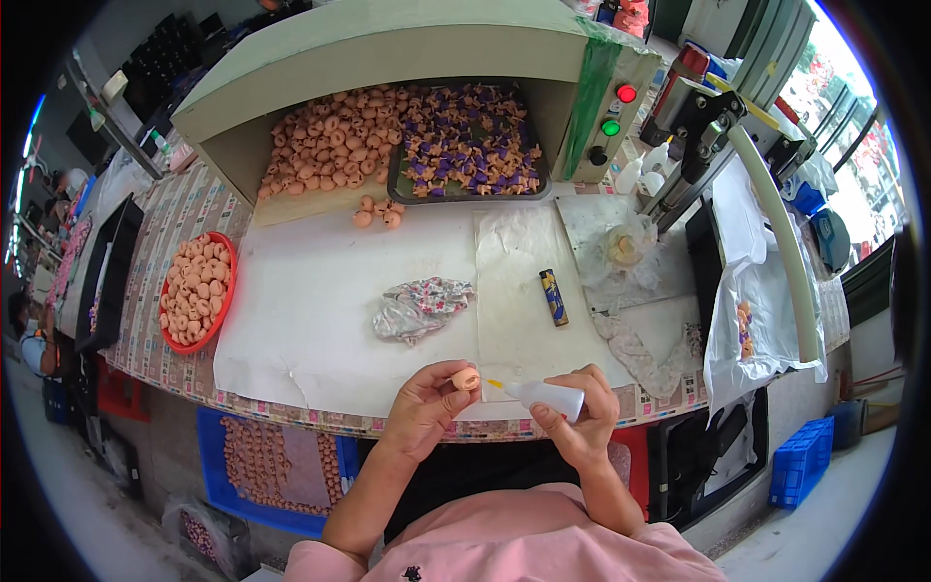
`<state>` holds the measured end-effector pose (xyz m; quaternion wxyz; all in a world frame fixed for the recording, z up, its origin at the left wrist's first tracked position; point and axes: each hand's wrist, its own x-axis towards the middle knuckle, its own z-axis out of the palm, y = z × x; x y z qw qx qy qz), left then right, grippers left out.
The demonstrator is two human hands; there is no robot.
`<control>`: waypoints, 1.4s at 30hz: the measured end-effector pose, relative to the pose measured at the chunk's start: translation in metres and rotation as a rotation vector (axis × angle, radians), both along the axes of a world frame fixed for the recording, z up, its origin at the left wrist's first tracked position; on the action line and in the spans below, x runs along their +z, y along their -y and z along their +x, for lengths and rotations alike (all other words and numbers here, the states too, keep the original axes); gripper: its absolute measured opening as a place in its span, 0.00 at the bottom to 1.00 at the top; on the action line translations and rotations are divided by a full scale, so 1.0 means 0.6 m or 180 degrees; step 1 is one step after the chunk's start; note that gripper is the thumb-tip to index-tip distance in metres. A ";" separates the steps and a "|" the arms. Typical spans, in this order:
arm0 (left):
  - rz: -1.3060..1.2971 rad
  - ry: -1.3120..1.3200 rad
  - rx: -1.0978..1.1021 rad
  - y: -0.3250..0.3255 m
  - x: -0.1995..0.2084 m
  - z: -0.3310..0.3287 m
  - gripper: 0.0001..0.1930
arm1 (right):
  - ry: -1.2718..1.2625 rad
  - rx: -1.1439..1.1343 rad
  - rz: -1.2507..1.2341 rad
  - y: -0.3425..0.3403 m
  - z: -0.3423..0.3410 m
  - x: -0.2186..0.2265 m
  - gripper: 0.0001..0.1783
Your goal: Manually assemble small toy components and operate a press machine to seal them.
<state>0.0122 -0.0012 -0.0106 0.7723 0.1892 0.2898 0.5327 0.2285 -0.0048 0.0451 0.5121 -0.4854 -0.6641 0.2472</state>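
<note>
My left hand (419, 415) pinches a small peach-coloured hollow doll head (465, 379) between thumb and fingers, its opening turned to the right. Wrapped round a white squeeze bottle (555, 397), my right hand (588, 419) holds it on its side. The bottle's thin yellow nozzle (496, 384) points left, close to the doll head; whether it touches is too small to tell. Behind my hands a crumpled floral cloth (422, 308) lies on the white paper (291, 320). A dark blue and gold tube-shaped thing (554, 297) lies to its right.
A wide hood (388, 44) stands over a heap of doll heads (335, 136) and a dark tray (396, 179) of purple-and-peach figure pieces. Left is a red basin (230, 291) of heads. A pale curved tube (776, 233) and plastic-lined box (727, 330) stand right; a blue crate (208, 466) is below.
</note>
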 end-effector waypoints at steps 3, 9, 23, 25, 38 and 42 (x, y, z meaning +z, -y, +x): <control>-0.0078 0.0065 -0.0058 -0.001 0.006 -0.006 0.20 | -0.0113 -0.0059 -0.0141 -0.013 -0.009 -0.008 0.14; -0.0217 0.0178 -0.0168 0.008 0.023 -0.018 0.20 | 0.0115 -0.0041 -0.0416 -0.077 -0.061 -0.048 0.17; -0.0148 0.0495 -0.0160 0.024 0.052 -0.075 0.19 | 0.1279 0.0250 0.0945 -0.297 -0.136 0.015 0.11; -0.0139 0.0495 -0.0158 0.028 0.060 -0.077 0.18 | 0.1413 0.0297 0.1074 -0.364 -0.157 0.016 0.14; -0.0233 0.0549 -0.0042 0.052 0.083 -0.126 0.19 | 0.2405 0.0581 0.0856 -0.486 -0.277 0.018 0.23; -0.0227 0.0622 -0.0016 0.037 0.074 -0.143 0.18 | 0.1425 0.0178 0.1116 -0.454 -0.257 0.030 0.16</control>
